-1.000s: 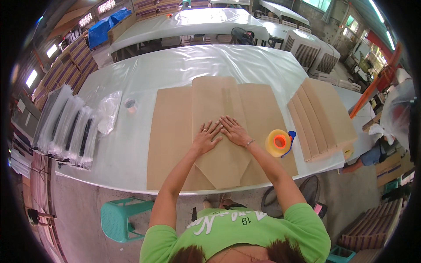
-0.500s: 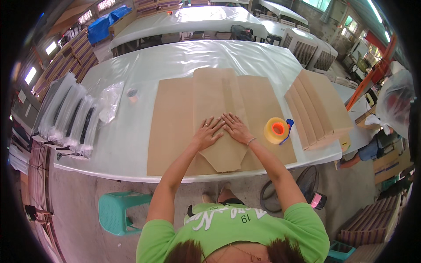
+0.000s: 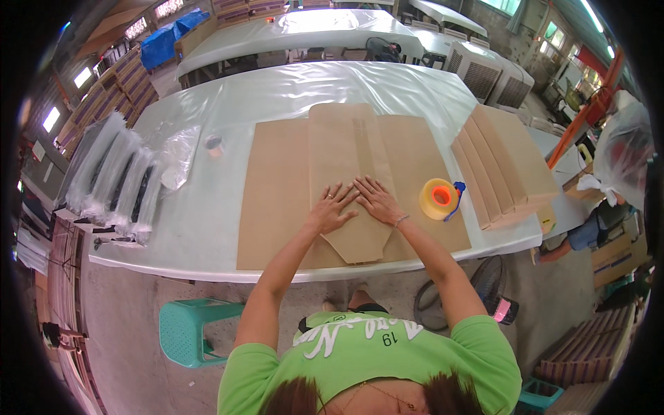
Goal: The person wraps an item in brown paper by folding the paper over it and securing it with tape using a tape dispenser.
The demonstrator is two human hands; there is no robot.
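A folded piece of brown kraft paper [image 3: 342, 149], wrapped into a long flat shape with a tapered near end, lies on a wider flat brown cardboard sheet [image 3: 273, 187]. Both my hands press palm-down on the paper near its tapered end, with fingers stretched out and the fingertips almost meeting. My left hand [image 3: 333, 209] lies on its left half. On the right half rests my right hand [image 3: 377, 201]. A roll of yellow tape [image 3: 438, 200] in a blue-edged dispenser sits on the cardboard, right of my right hand.
Brown cardboard boxes [image 3: 505, 166] stand in a row at the table's right. Several clear plastic-wrapped packs [image 3: 114, 180] stand at its left, beside a crumpled plastic bag [image 3: 181, 158] and a small roll [image 3: 213, 145]. A green stool [image 3: 190, 332] and a floor fan [image 3: 487, 280] are below the table's front edge.
The whole view has shifted slightly. My hands stay flat on the kraft paper in almost the same spot, and nothing has been picked up or let go.
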